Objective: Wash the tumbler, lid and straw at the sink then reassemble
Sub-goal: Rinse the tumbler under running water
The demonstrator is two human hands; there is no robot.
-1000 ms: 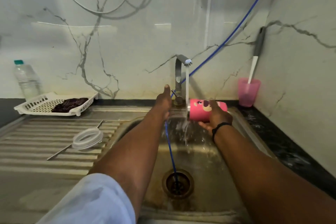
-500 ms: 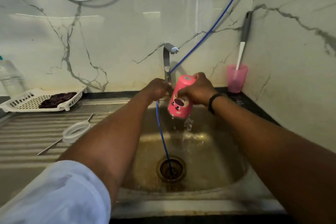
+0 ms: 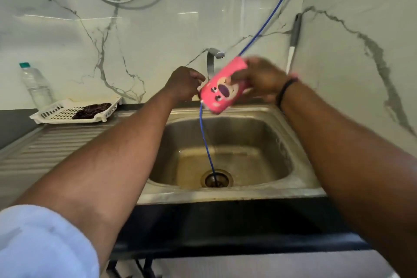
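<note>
— Where are we?
— Rinsing: our right hand (image 3: 262, 79) grips the pink tumbler (image 3: 223, 88), tilted beside the tap (image 3: 213, 61); left hand (image 3: 184, 82) curled at the tap's base, contents unclear.
— Next?
— Probably the lid.

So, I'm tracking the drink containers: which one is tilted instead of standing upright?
The pink tumbler, gripped by the right hand above the sink, is tilted; the clear bottle with the green cap stands upright at the far left.
</note>
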